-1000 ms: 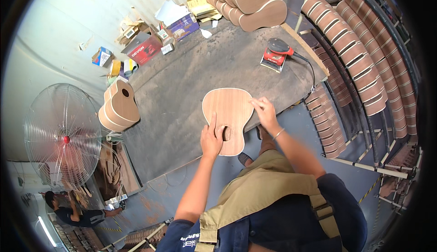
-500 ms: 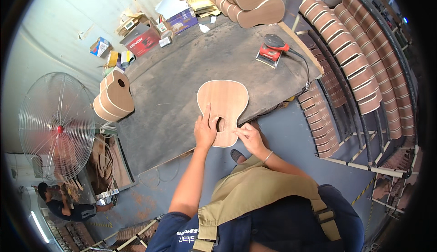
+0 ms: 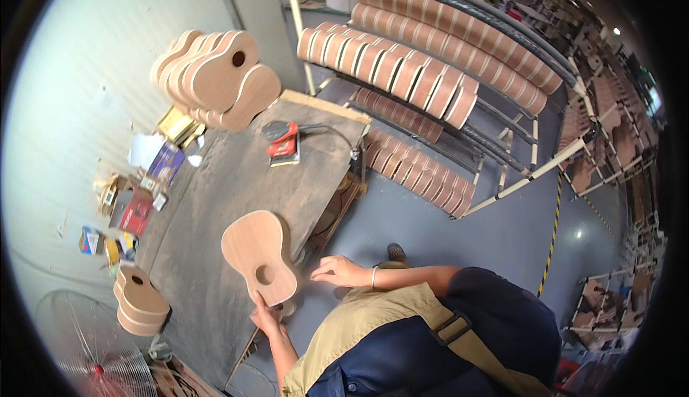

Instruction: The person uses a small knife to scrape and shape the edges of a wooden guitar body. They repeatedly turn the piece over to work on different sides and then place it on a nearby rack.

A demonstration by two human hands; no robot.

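Note:
A small pale-wood guitar body (image 3: 247, 246), figure-eight shaped with a round sound hole and light edging, tilts over the near edge of the dark workbench. My left hand (image 3: 267, 316) grips it at its near end, thumb on the top face and the other fingers hidden beneath. My right hand (image 3: 341, 271) is apart from the body, just to its right over the floor. Its fingers are bent and close together; whether anything small is between them is hidden. A red and black electric sander (image 3: 283, 142) rests on the far part of the workbench (image 3: 215, 217).
Several guitar bodies (image 3: 215, 74) are stacked at the bench's far end, and more (image 3: 140, 300) stand at its left. Boxes (image 3: 133, 210) line the wall side. A rack (image 3: 531, 171) of wooden bodies stands beyond on the right. A caged fan (image 3: 97, 368) is at lower left.
My view has swung to the right. My right hand has come away from the guitar body's edge. The left hand has shifted from its top face to gripping its near end.

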